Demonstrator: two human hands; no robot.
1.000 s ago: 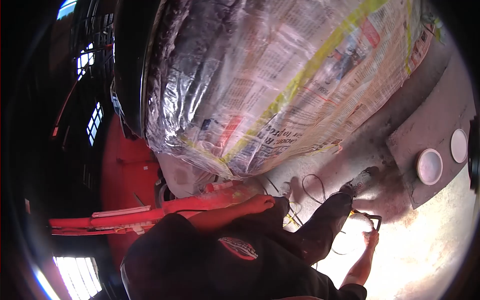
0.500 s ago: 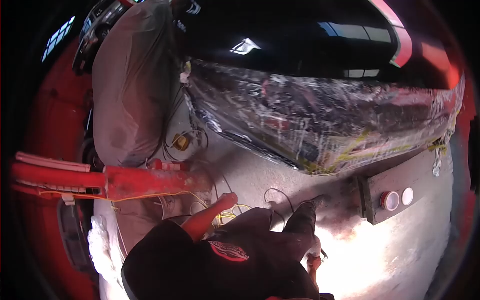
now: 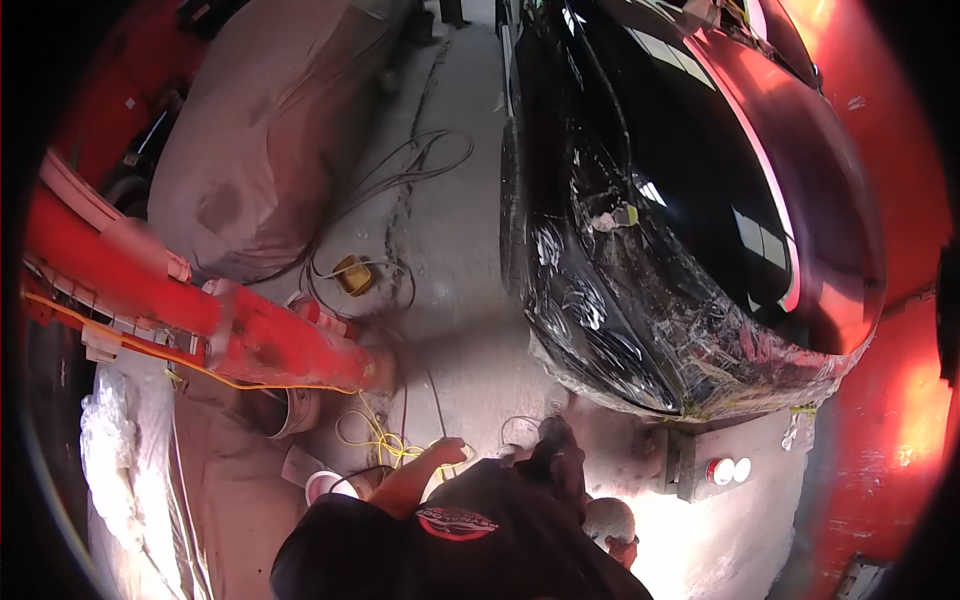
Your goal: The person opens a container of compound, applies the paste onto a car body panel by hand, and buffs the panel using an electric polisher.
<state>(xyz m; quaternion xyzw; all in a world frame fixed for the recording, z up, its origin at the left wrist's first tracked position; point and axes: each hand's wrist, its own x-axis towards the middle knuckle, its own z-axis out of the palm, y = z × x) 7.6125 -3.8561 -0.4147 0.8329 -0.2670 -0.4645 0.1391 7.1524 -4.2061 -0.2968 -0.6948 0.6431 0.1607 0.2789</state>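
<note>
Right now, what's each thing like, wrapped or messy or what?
Shiny car: partly wrapped in clear plastic.
Big cloth cover: draped, wrinkled.
Yellow cord: tangled on the floor.
Dark cable: in loose loops on the floor.
Plastic sheet: crumpled.
Left hand: too blurry to tell if closed.

You have open floor [image 3: 455, 270] between the draped cover [image 3: 260, 150] and the wrapped car [image 3: 625, 335] to reach through, though dark cables [image 3: 470, 152] loop into it, and the red beam [image 3: 270, 335] and tangled yellow cord [image 3: 385, 438] crowd your left hand [image 3: 452, 452].
</note>
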